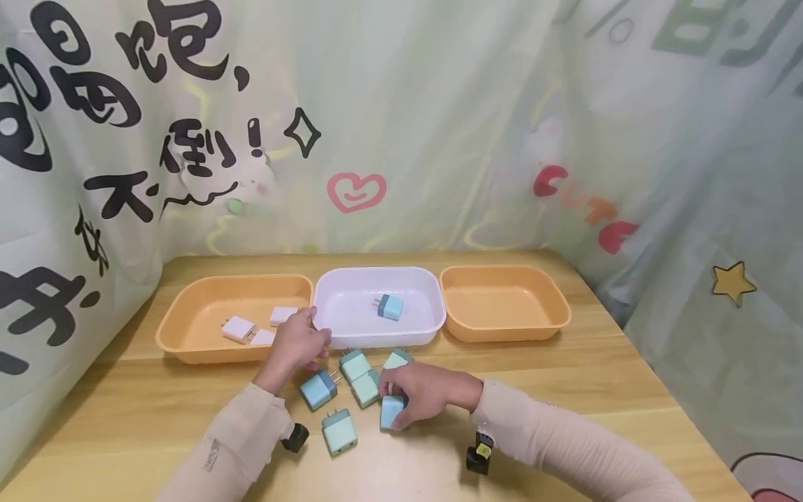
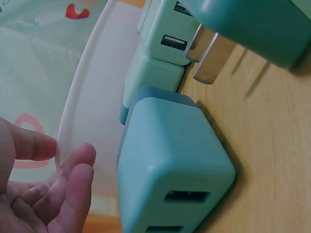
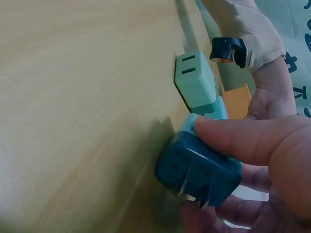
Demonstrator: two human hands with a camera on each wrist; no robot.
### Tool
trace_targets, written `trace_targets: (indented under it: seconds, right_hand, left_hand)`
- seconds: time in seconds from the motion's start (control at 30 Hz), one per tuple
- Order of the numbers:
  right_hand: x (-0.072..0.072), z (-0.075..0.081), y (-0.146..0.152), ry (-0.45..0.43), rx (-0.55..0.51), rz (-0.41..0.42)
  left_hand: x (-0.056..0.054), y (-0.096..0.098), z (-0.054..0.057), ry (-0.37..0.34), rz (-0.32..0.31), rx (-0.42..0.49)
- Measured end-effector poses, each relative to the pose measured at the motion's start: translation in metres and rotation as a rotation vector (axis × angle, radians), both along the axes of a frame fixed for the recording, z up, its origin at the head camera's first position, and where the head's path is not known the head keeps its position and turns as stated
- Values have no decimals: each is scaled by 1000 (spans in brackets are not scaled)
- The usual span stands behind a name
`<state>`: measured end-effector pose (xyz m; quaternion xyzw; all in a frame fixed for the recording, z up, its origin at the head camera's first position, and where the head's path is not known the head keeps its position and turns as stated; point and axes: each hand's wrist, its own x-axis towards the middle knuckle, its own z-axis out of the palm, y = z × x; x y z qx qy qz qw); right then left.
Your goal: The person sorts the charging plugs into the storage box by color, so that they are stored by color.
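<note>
My right hand (image 1: 426,394) pinches a blue plug-in charger (image 1: 392,413) between thumb and fingers, low over the table; in the right wrist view its dark blue end and metal prongs point toward the camera. My left hand (image 1: 297,343) is at the meeting rims of the left orange tray (image 1: 182,348) and the white tray (image 1: 339,341), with nothing between its loosely bent fingers. Below it lies another blue charger (image 1: 318,389). Green chargers lie about the hands: a touching pair (image 1: 355,366), one nearer the front (image 1: 339,432), and one partly hidden behind my right hand (image 1: 398,359).
Several white chargers (image 1: 238,330) lie in the left orange tray, partly covered by my left hand. One blue charger (image 1: 390,307) sits in the white tray. An orange tray (image 1: 552,324) stands at the right. A printed curtain (image 1: 433,174) hangs behind the wooden table (image 1: 564,383).
</note>
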<state>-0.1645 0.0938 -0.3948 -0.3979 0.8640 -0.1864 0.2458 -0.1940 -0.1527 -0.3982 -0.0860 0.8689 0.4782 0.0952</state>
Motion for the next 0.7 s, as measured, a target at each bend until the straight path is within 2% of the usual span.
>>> trace_targets:
  seconds: [0.13, 0.7]
  right_hand:
    - [-3, 0, 0, 4, -6, -18]
    - [-19, 9, 3, -90, -74, -62]
  left_hand:
    - [-1, -1, -2, 13, 0, 10]
    - [-1, 0, 1, -14, 14, 14]
